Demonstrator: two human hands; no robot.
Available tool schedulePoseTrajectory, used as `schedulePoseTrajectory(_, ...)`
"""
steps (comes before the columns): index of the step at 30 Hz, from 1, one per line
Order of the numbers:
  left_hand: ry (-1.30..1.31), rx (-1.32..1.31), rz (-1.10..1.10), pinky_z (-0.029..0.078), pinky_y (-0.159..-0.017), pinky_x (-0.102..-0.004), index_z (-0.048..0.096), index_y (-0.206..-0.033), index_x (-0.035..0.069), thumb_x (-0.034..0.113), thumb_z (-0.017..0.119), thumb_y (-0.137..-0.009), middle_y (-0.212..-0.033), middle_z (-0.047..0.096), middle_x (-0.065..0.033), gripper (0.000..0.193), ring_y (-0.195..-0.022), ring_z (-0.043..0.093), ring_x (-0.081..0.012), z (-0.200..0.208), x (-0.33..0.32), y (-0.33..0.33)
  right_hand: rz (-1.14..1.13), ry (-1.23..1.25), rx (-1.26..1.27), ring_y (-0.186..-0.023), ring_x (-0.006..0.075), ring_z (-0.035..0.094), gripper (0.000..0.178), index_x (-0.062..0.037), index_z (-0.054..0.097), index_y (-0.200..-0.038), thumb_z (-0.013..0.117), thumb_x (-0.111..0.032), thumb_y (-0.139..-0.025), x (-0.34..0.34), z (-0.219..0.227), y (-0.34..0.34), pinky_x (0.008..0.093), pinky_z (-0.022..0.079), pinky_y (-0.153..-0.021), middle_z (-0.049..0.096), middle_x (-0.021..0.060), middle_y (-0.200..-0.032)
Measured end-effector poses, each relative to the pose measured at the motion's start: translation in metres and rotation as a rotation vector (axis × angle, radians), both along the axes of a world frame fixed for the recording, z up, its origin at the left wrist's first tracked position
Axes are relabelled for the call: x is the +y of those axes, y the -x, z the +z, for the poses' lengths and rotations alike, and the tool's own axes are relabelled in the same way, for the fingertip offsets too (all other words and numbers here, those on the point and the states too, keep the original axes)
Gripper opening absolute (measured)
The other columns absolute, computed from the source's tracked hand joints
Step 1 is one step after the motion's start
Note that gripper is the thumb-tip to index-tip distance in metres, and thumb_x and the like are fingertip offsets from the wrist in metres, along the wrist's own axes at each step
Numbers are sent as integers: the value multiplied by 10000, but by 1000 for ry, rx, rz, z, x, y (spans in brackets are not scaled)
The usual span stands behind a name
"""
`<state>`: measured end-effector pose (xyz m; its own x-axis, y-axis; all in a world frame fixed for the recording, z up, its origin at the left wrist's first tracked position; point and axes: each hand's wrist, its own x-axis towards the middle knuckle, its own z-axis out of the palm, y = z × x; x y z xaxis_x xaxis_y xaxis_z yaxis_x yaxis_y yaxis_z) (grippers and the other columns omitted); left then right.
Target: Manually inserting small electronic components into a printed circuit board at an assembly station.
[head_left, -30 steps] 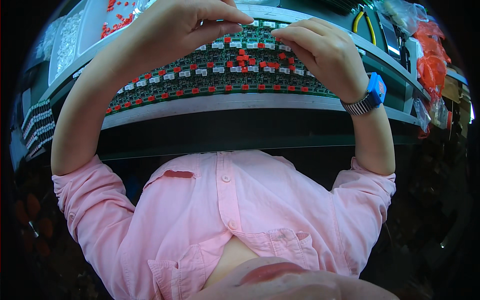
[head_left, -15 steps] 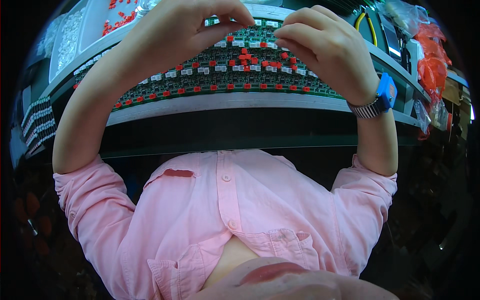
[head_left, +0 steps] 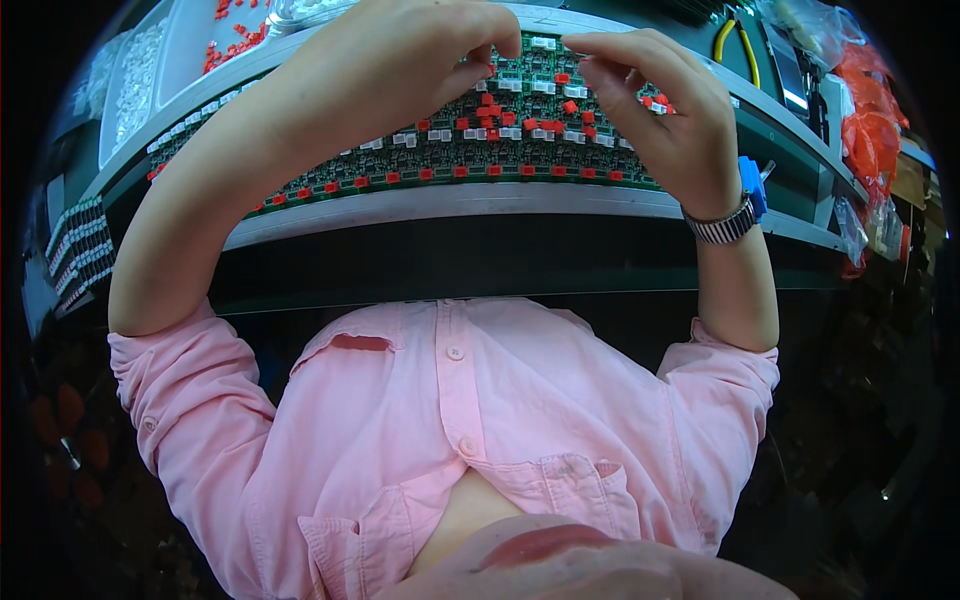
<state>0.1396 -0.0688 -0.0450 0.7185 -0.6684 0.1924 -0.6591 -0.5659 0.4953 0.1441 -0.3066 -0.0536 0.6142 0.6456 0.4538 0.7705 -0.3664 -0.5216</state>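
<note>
Green circuit boards [head_left: 480, 155] stand in packed rows in a metal-edged frame [head_left: 460, 203], with red and white connectors along the rows. Several loose red connectors [head_left: 491, 112] lie on top near the middle. My left hand [head_left: 430, 50] reaches over the rows from the left. Its fingers are curled toward the thumb beside a red connector; whatever may be between the tips is hidden. Over the right part of the boards is my right hand [head_left: 672, 105], its index finger stretched out and thumb apart from it. I see nothing held there. A watch with a blue case [head_left: 752, 188] is on the right wrist.
At the far left stand a tray of red parts [head_left: 185, 60] and a bin of white parts [head_left: 138, 75]. Yellow-handled pliers [head_left: 745, 55] lie at the far right, near a red plastic bag [head_left: 868, 140]. Stacked boards [head_left: 82, 250] sit at the left edge.
My left hand has moved slightly right and nearer, its fingers curling down more. My right hand has come a little nearer, with the index finger straightened and the thumb moved away from it.
</note>
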Motion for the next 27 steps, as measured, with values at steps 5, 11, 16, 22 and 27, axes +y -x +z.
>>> schedulePoseTrajectory(5, -70, 14, 43, 528, -727, -329, 665, -865, -11, -17, 653, -810, -811, 660, -130, 56, -732, 630, -274, 6, -5, 4, -25, -76, 99, -728, 153, 597, 183, -37, 695, -1067, 669, -42, -887, -10, -2, 7, 234, 497, -613, 675, 75, -975)
schedulePoseTrajectory(11, -181, 114, 50, 524, -732, -328, 667, -870, -9, -18, 644, -812, -822, 651, -128, 63, -745, 623, -276, 12, -8, 3, -34, -106, 128, -777, 162, 615, 214, -32, 680, -1114, 652, -50, -903, -23, -7, 14, 231, 509, -659, 679, 85, -1002)
schedulePoseTrajectory(16, -249, 51, -86, 508, -775, -324, 673, -887, 10, 13, 653, -819, -879, 637, -107, 71, -817, 610, -258, 4, -6, -6, -68, -110, 148, -824, 174, 631, 231, -30, 678, -1123, 661, -39, -892, -37, -6, 25, 237, 523, -695, 679, 96, -1037)
schedulePoseTrajectory(22, -218, -279, -166, 475, -842, -325, 679, -917, 46, 77, 670, -828, -954, 615, -68, 95, -922, 582, -225, 9, 13, 13, -74, -103, -38, -714, 148, 617, 245, -110, 704, -1062, 719, -62, -822, -54, -15, 37, 244, 506, -593, 683, 19, -847)
schedulePoseTrajectory(27, -241, -183, -217, 457, -874, -333, 675, -919, 62, 117, 672, -831, -981, 617, -52, 103, -959, 571, -214, 9, 17, 9, -130, 81, -48, -723, 138, 607, 298, -106, 694, -1106, 733, -60, -814, -60, -18, 56, 232, 500, -593, 678, 17, -873)
